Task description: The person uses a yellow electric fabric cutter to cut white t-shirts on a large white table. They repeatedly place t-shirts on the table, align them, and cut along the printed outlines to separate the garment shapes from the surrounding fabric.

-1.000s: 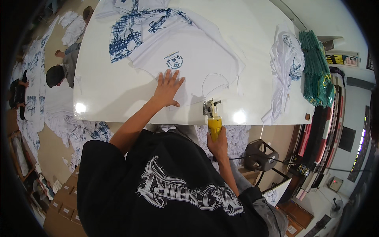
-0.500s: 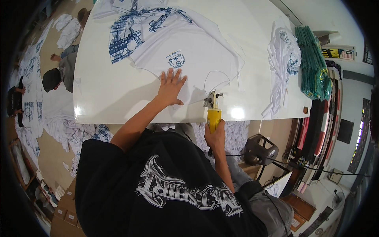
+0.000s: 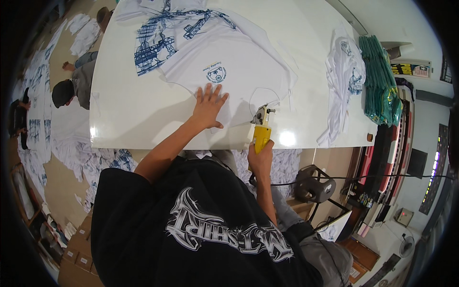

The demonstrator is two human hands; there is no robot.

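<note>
Resting with left hand (image 3: 209,107) flat, fingers apart, on white printed fabric (image 3: 251,55) at twelve o'clock, with right hand (image 3: 261,159) clamped on yellow handheld cutter (image 3: 261,135) at four o'clock from left.

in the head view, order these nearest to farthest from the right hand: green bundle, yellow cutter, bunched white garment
1. Yellow cutter: gripped in the right hand.
2. Bunched white garment: off to the right, on the table.
3. Green bundle: farther right, beyond the garment.

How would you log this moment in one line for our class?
left hand: spread flat on white fabric | right hand: gripping yellow power tool | surface: white table
</note>
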